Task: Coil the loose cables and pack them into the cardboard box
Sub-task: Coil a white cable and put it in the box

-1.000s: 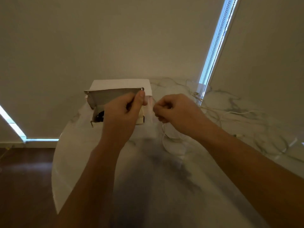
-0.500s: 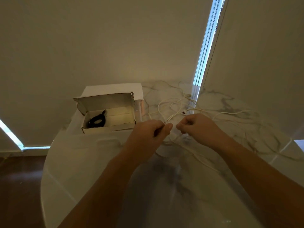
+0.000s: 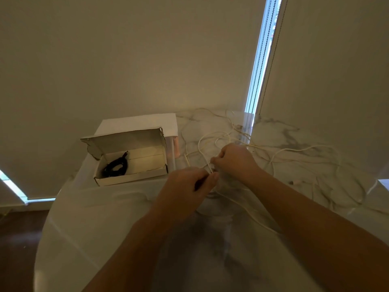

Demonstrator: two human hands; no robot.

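- Nearest us, our left hand (image 3: 185,186) has its fingers curled and pinches the thin white cable (image 3: 288,149) at the fingertips; our right hand (image 3: 233,162), just beyond and almost touching it, pinches the same cable. If either pinch slackens, we judge any loops gathered so far would spring loose.
- One strand runs back toward us across the white marble-patterned tabletop (image 3: 117,224), under our right forearm. It could snag on the arm as we wind.
- Beyond our hands the rest of the white cable lies in loose, crossing loops, spreading right and toward the wall. Pulling hard would likely tighten a knot. A small plug end (image 3: 295,182) out on the right could whip or catch.
- To the left, well apart, stands the open white cardboard box (image 3: 147,175), lid up, with a coiled black cable (image 3: 115,167) inside. A bulky coil may not fit beside it, and a tugged strand could drag the light box.
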